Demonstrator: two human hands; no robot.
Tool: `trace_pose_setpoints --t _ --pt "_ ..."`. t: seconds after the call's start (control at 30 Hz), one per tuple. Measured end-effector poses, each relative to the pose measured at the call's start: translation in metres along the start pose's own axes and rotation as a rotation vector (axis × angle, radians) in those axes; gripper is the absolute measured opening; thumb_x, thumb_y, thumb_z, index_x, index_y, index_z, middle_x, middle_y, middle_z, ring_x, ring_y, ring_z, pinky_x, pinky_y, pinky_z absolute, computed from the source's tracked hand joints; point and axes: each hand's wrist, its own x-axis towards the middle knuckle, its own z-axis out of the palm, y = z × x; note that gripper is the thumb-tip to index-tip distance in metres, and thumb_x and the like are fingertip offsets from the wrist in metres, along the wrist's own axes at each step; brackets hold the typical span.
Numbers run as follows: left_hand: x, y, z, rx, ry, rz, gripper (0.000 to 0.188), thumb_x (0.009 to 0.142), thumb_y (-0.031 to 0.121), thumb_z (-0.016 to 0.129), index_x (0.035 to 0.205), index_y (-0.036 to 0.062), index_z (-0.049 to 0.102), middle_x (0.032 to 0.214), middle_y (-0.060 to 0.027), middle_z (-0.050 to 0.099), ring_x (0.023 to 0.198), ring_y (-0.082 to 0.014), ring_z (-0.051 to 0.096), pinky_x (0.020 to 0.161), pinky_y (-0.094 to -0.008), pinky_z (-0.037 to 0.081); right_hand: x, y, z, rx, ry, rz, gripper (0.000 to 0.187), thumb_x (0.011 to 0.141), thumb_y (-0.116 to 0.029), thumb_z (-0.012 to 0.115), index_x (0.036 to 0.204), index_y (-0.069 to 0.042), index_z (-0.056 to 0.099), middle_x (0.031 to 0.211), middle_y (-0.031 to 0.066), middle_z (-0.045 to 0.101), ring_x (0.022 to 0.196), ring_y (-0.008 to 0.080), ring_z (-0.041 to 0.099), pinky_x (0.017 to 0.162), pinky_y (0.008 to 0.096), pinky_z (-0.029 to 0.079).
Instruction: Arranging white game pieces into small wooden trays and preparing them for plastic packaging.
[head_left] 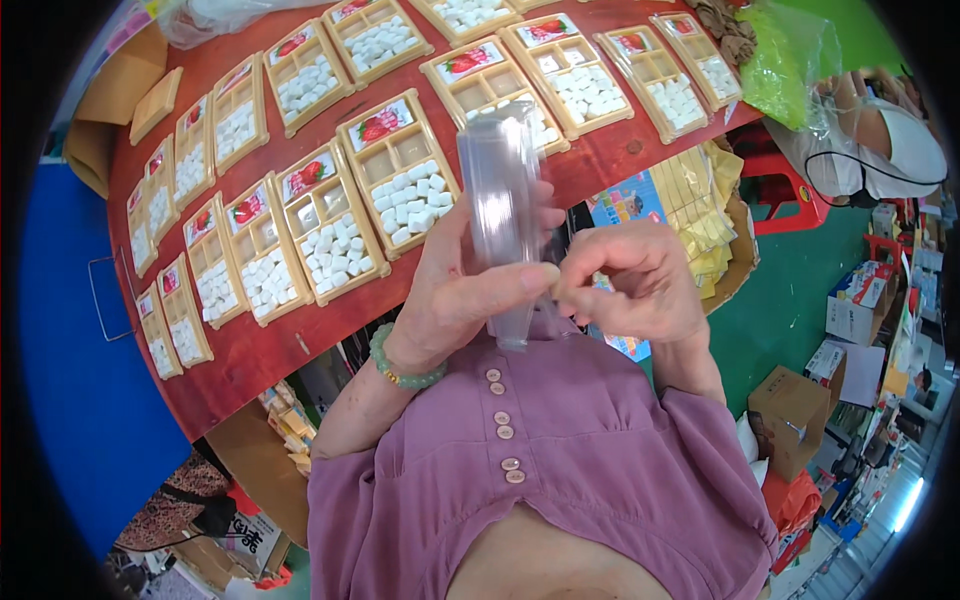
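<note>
My left hand [455, 285] is wrapped round a long clear plastic box [503, 200], its thumb lying across the front and its fingertips showing behind. The box stands nearly upright in front of my chest. At its right side my right hand [640, 285] is closed in a pinch close to the left thumb tip. What lies between those right fingertips is too small to make out. Behind the box, on the red table, sits a beige tray [400, 165] with white cube-like pieces [412, 200] in its large compartment and a strawberry picture card [380, 125] at its far end.
Several similar trays [330, 235] stand in rows across the red table [270, 355]. Below its right edge is a carton of yellow packets [700, 220]. A red plastic stool [785, 190] and cardboard boxes [790, 420] stand on the green floor at right.
</note>
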Motion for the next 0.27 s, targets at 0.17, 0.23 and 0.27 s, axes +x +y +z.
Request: trace_pose_setpoints --t 0.17,0.23,0.27 --pt "-0.003 0.004 -0.001 0.065 0.051 -0.075 0.069 0.076 0.015 0.079 0.135 0.0012 0.046 0.125 -0.0102 0.055 0.117 -0.0176 0.054 0.1 -0.0332 0.043 -0.003 -0.002 -0.007 0.161 0.105 0.153 0.005 0.079 0.007 0.062 0.082 0.005 0.066 0.077 0.0106 0.064 0.063 0.0128 0.061 0.057 0.0243 0.05" --pt "-0.004 0.003 0.001 0.122 0.078 -0.128 0.07 0.076 0.015 0.078 0.136 0.0018 0.045 0.126 -0.0099 0.055 0.116 -0.0177 0.055 0.1 -0.0331 0.043 -0.006 0.005 -0.009 0.164 0.089 0.055 0.009 0.08 0.005 0.064 0.089 0.005 0.066 0.083 0.0111 0.065 0.069 0.0139 0.064 0.064 0.0252 0.054" --pt "-0.003 0.001 0.003 0.18 0.063 -0.087 0.071 0.078 0.015 0.077 0.139 0.0026 0.042 0.127 -0.0098 0.054 0.116 -0.0179 0.054 0.1 -0.0338 0.043 -0.006 0.004 -0.01 0.161 0.09 0.053 0.009 0.08 0.005 0.064 0.089 0.005 0.066 0.083 0.0111 0.065 0.069 0.0139 0.064 0.064 0.0252 0.054"
